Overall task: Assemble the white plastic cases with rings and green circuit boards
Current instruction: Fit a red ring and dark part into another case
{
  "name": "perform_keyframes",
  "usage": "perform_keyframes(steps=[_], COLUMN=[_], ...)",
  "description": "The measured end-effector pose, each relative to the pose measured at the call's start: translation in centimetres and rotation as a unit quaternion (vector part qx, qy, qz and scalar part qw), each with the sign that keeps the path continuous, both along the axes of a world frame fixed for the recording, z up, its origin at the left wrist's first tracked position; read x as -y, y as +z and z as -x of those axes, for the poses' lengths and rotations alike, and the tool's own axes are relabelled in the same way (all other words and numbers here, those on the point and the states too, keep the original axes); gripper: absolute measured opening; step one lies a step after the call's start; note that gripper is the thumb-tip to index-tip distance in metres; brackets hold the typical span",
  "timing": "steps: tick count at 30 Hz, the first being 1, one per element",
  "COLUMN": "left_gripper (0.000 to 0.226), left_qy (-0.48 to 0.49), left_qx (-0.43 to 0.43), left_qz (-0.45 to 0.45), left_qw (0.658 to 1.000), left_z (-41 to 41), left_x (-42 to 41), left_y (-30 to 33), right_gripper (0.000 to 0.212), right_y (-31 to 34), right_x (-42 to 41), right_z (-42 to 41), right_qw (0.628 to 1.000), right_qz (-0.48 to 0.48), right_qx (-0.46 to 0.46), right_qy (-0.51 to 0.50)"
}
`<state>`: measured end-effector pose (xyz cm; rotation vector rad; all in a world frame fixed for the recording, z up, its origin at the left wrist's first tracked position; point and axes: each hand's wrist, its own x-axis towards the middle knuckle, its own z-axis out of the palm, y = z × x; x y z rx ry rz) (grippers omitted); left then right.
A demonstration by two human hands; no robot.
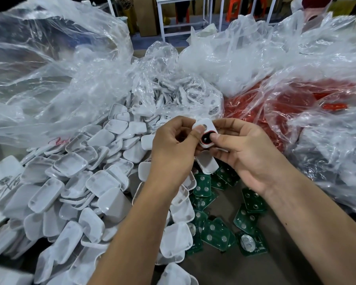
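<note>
1. Held up between both hands, above the middle of the desk [275,270], is a small white plastic case with rounded corners [203,125].
2. A red ring [207,138] around a dark round centre is seen seated in the case's face, with a small grey round spot above it.
3. The left hand [173,149] is curled, its grip pinching the case's left edge with the thumb laid on the front beside the ring.
4. The right hand [249,153] is curled too, its grip pinching the case's right side with the thumb tip pressed against the ring's edge.
5. A large heap of white rounded plastic case shells [74,182] is spread over the left of the desk, under the left forearm.
6. Green circuit boards with round silver contacts [218,233] are scattered below and between the wrists, touching the heap's edge.
7. Behind the hands, white plastic loops are seen spilling from a clear crumpled plastic bag [173,89].
8. To the right, red parts are held in another clear bag [286,103]; what they are cannot be told.
</note>
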<state>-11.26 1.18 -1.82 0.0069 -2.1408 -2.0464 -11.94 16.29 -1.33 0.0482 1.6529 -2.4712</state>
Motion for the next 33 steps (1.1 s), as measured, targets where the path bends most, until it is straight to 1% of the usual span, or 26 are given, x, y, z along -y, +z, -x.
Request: perform_keyframes(steps=[3,5,8,11,14,18,22,24,29,33], left_gripper=[0.009,0.010,0.011,0.010,0.010,0.013,0.014,0.013,0.012,0.012], left_qy=[-0.004,-0.010,-0.026,-0.036,-0.041,-0.048,-0.056,-0.058,-0.034,-0.018], left_qx=[0.016,0.028,0.042,0.044,0.056,0.071,0.076,0.077,0.099,0.123], left_qz=[-0.006,-0.012,-0.037,-0.060,-0.068,-0.098,-0.147,-0.165,-0.198,-0.238], left_qw=[1.000,0.999,0.998,0.997,0.995,0.992,0.985,0.982,0.975,0.963], left_z=[0.0,0.0,0.0,-0.1,-0.2,-0.4,-0.7,-0.7,-0.6,-0.5], left_x=[0.1,0.2,0.2,0.3,0.4,0.2,0.1,0.1,-0.1,0.0], left_y=[0.0,0.1,0.4,0.8,1.0,1.0,1.3,1.4,1.5,1.6], right_gripper=[0.030,0.037,0.048,0.041,0.033,0.022,0.014,0.015,0.027,0.025], right_y=[0.0,0.2,0.7,0.9,0.7,0.6,0.6,0.7,0.8,1.0], right_x=[-0.1,-0.4,-0.9,-1.0,-0.9,-0.8,-0.6,-0.5,-0.3,-0.6], right_z=[-0.1,-0.2,-0.2,-0.1,-0.1,0.0,0.0,-0.1,-0.3,-0.3], right_qw=[1.000,0.999,0.999,0.998,0.996,0.996,0.995,0.995,0.997,0.997], right_qz=[-0.025,-0.038,-0.015,0.030,0.054,0.065,0.092,0.094,0.070,0.057], right_qx=[-0.019,-0.033,-0.028,0.010,0.037,0.040,0.029,0.026,0.025,0.014], right_qy=[0.001,0.004,0.031,0.058,0.059,0.044,0.029,0.028,0.026,0.051])
